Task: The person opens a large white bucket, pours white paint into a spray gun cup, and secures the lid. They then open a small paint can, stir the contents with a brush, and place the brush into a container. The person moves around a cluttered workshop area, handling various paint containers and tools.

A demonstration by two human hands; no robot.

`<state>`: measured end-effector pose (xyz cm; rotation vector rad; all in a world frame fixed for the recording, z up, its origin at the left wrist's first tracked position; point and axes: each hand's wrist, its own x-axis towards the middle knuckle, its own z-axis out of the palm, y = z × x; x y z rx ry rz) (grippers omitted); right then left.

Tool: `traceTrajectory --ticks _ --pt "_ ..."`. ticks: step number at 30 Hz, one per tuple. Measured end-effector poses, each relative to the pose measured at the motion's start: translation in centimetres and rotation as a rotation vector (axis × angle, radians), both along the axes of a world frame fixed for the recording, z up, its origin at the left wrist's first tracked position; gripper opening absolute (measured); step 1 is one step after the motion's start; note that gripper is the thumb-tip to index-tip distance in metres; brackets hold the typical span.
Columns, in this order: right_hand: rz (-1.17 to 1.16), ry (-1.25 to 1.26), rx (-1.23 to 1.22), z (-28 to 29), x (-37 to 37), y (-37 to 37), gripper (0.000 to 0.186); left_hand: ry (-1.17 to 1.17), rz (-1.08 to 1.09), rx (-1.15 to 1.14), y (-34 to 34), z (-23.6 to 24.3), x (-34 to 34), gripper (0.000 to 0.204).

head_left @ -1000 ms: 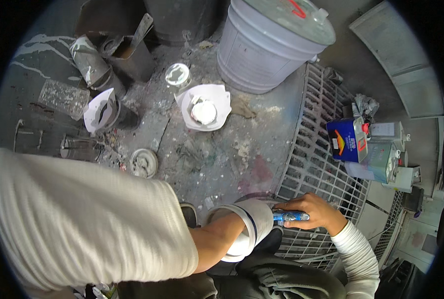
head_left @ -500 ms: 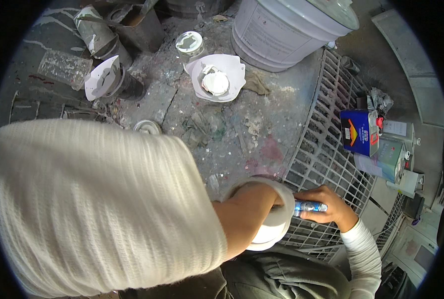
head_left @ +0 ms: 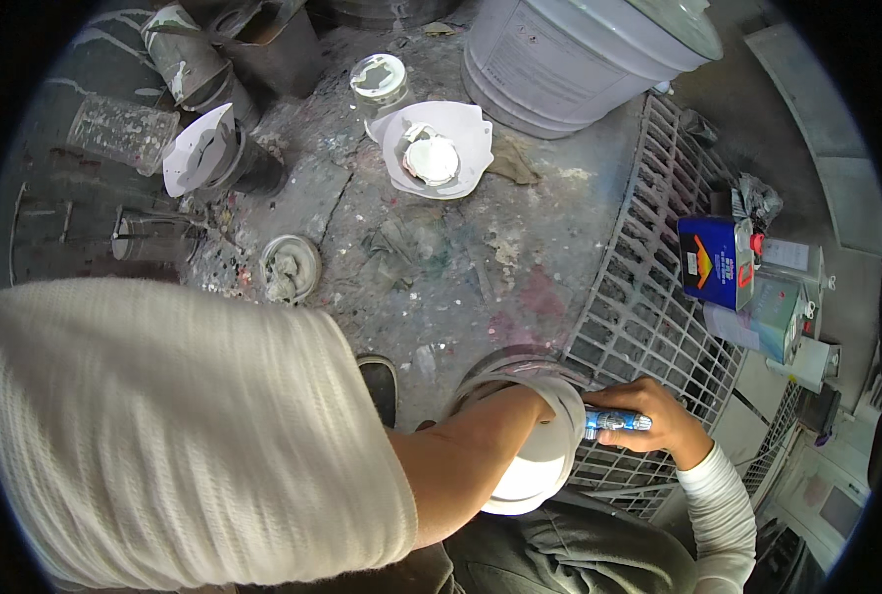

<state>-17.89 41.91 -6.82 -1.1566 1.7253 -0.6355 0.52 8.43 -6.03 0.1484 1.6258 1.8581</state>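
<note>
Above the lap (head_left: 570,549), the left forearm (head_left: 461,460) enters a hollow white piece (head_left: 535,475), probably to steady it; the left hand is hidden, its state I cannot tell. Beside this, the right hand (head_left: 651,414) wraps around a blue-and-silver tool (head_left: 615,422).

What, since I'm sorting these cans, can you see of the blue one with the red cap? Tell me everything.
The blue can is boxy, apparently metal, with printing and an orange-and-yellow emblem on its broad side. Its top bears a red cap, seemingly closed, and what looks like a red handle. It appears upright, its top toward the picture's right, by the floor grating. A greenish tin and silvery tin stand close; contact is unclear. The right hand is apart from it.
</note>
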Motion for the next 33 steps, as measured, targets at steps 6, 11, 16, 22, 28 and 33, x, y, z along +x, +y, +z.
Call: traceTrajectory --ticks 6,11,16,22,28,33 --pt "-0.020 -0.035 0.008 0.2 -0.4 -0.9 0.057 0.000 0.003 0.010 -0.2 0.1 0.1 0.038" --pt "-0.010 -0.027 0.021 0.3 -0.4 -1.0 0.061 -0.002 0.010 0.020 -0.2 0.1 0.2 0.039" --pt "-0.028 0.002 0.006 0.5 -0.5 -0.8 0.062 0.000 0.007 0.020 -0.2 0.1 0.1 0.040" --pt "-0.039 0.014 0.002 0.9 -0.8 -0.8 0.060 0.012 -0.002 0.008 0.0 0.2 0.1 0.042" --pt "-0.022 0.019 0.023 0.9 -0.6 -0.8 0.059 0.036 -0.018 -0.016 0.1 0.3 0.2 0.044" --pt "-0.051 0.019 0.010 1.0 -0.3 -0.6 0.060 0.094 -0.065 -0.072 0.2 0.9 -0.3 0.045"
